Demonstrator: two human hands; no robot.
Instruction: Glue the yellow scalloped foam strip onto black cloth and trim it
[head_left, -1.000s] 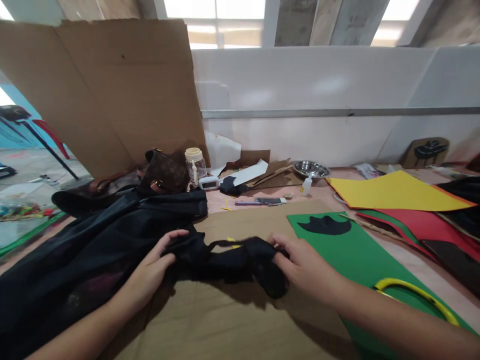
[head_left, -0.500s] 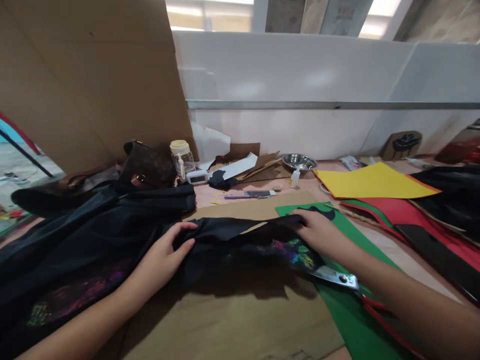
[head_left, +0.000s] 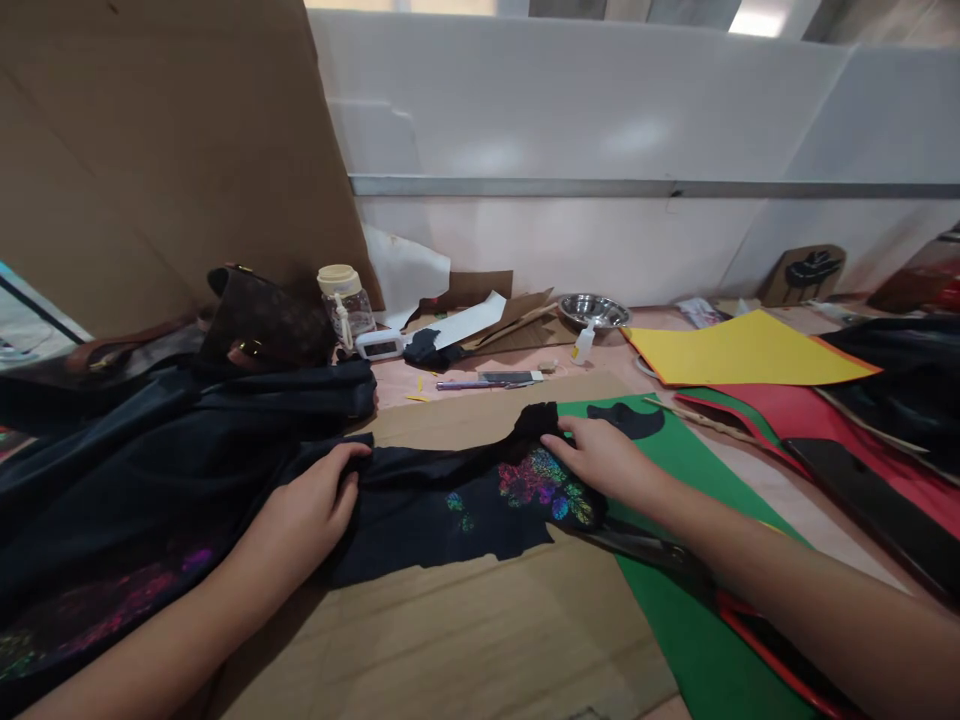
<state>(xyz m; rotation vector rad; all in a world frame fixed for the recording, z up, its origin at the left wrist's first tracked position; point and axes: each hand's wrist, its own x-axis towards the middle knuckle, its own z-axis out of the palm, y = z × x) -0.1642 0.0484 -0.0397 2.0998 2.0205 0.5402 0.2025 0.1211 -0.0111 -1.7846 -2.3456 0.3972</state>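
Note:
A strip of black fabric (head_left: 442, 510) with shiny multicoloured leaf prints stretches between my two hands over a cardboard sheet (head_left: 450, 640). My left hand (head_left: 319, 505) pinches its left part, beside a larger heap of the same dark fabric (head_left: 150, 470). At the other end, my right hand (head_left: 600, 455) grips the strip's upper right edge, thumb on top. The fabric's lower edge is jagged. Red-handled scissors (head_left: 652, 548) lie under my right forearm on green foam sheet (head_left: 675, 620), their blades partly beneath the fabric.
Behind are a brown handbag (head_left: 262, 320), a lidded jar (head_left: 346, 300), a small white digital device (head_left: 380, 344), a metal bowl (head_left: 594, 311) and a glue bottle (head_left: 583, 343). At right lie yellow sheets (head_left: 742, 350), red sheets (head_left: 795, 415) and a dark phone-like slab (head_left: 862, 500).
The fabric strip has come down flatter onto the cardboard, showing more of its leaf prints. My right hand has shifted slightly left. The view has tilted down a little.

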